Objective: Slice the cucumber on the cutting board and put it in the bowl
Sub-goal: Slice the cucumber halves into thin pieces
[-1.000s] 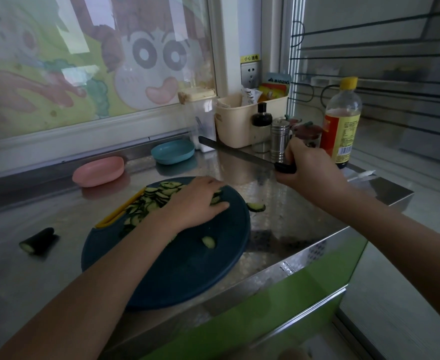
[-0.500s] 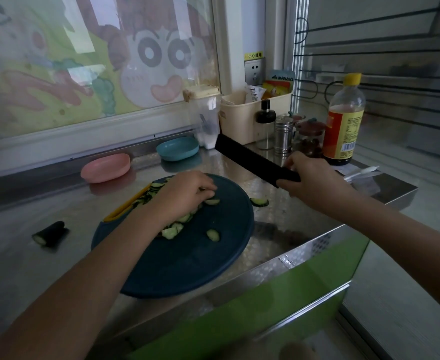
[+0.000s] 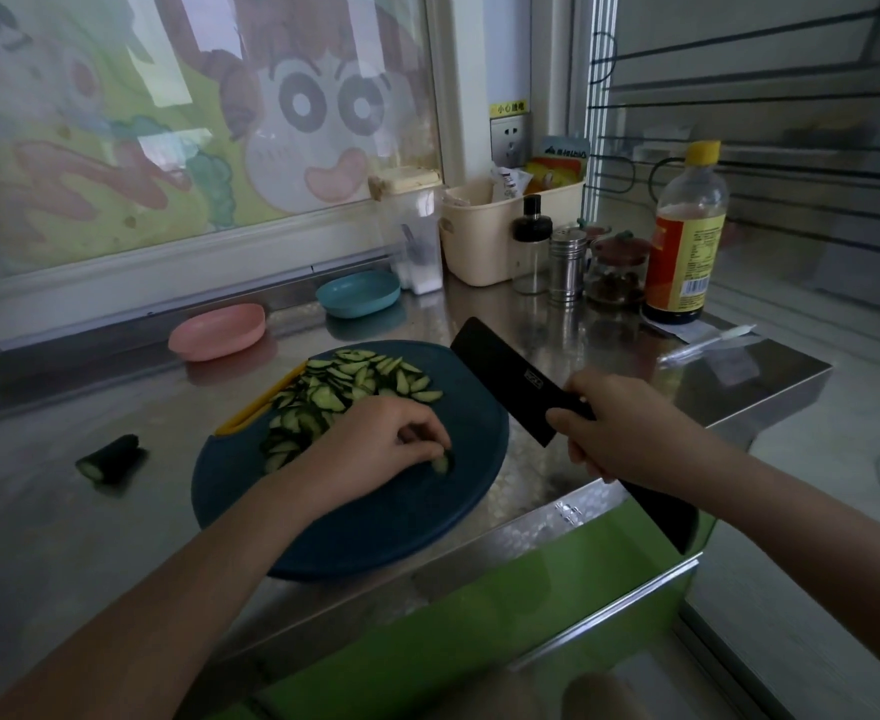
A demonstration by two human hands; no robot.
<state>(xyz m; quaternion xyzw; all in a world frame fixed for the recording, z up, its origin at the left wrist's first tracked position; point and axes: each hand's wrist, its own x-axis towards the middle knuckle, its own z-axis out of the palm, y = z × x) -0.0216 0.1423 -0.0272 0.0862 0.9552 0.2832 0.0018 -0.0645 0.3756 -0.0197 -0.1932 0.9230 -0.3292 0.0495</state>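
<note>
Over the near right part of the cutting board [image 3: 375,532], the left grip [image 3: 375,444] is curled down, thumb and fingertips pinching 1 stray cucumber slice [image 3: 442,464] against the blue surface. Just to its right, the right grip [image 3: 630,433] is wrapped tight round the handle of a black cleaver [image 3: 505,376], whose broad blade is tilted up and points back-left above the board's right rim, clear of the food. To my eye the risk is that blade: it hangs near the left knuckles, and a careless sweep to gather the slices could nick them or push pieces off the rim onto the bench [image 3: 38,511]. A slick slice could also slip from so light a pinch. The heap of slices [image 3: 344,392] lies right against the back of the left grip and spreads toward the board's far-left edge. Beyond it, well apart, sit 2 shallow bowls, a pink bowl [image 3: 217,331] and a blue bowl [image 3: 359,293], neither holding cucumber as far as I can see. A cucumber end [image 3: 110,458] lies on the bench to the left, off the board.
</note>
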